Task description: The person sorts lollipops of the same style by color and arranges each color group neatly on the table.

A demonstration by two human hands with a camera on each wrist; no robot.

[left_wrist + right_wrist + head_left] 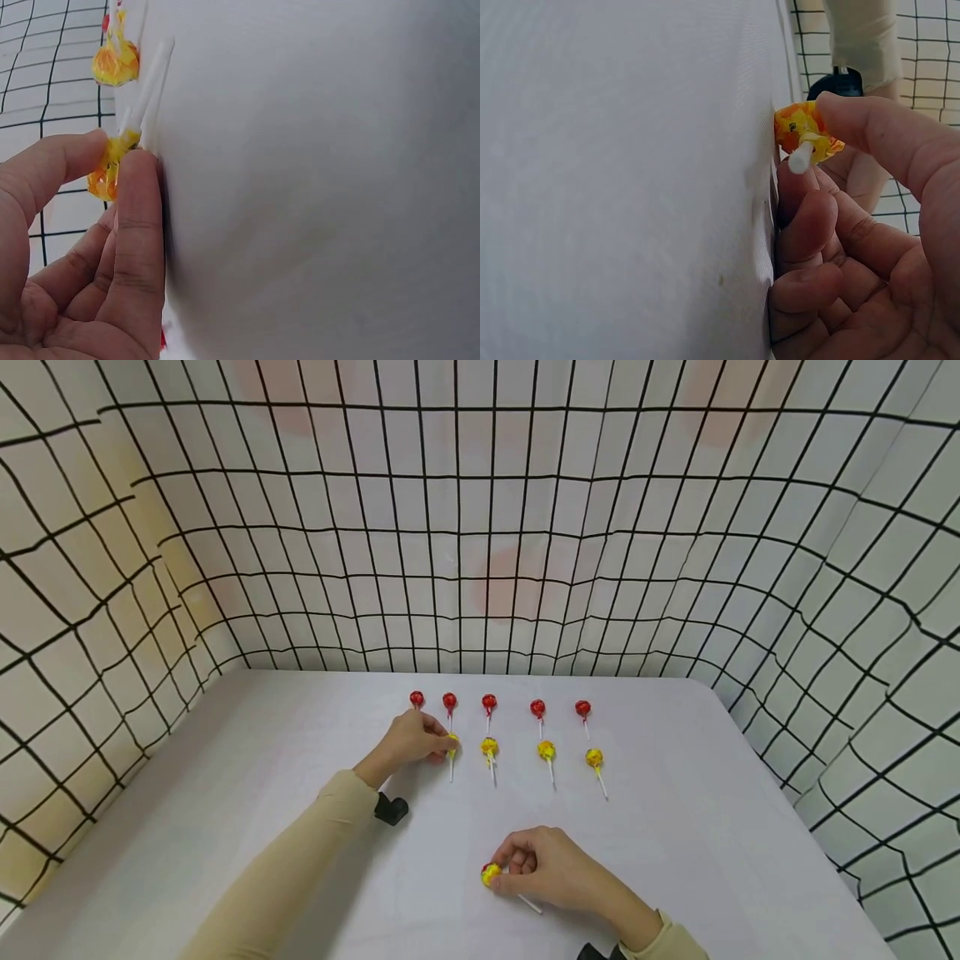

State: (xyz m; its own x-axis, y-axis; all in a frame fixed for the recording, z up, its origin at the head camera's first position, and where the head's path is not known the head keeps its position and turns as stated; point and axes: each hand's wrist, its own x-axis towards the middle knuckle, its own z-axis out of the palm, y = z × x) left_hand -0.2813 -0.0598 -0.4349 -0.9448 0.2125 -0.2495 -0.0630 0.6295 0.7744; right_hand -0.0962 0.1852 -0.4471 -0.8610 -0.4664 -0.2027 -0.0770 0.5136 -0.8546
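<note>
My left hand (411,739) pinches a yellow-wrapped lollipop (103,180) between thumb and finger, just under its candy head. Its white stick points toward me, lying close over the white table. Nearer to me, my right hand (551,870) pinches another yellow lollipop (799,124) by the head, thumb on one side and fingertips on the other. This one has a bit of red on its wrapper in the head view, and its white stick (529,904) slants out below the hand. Other fingers of the right hand curl against the tabletop.
Several red lollipops (489,702) form a row at the back of the white table (675,827). Three yellow lollipops (546,750) lie in front of them, right of my left hand. Black wire mesh (495,552) surrounds the back and sides.
</note>
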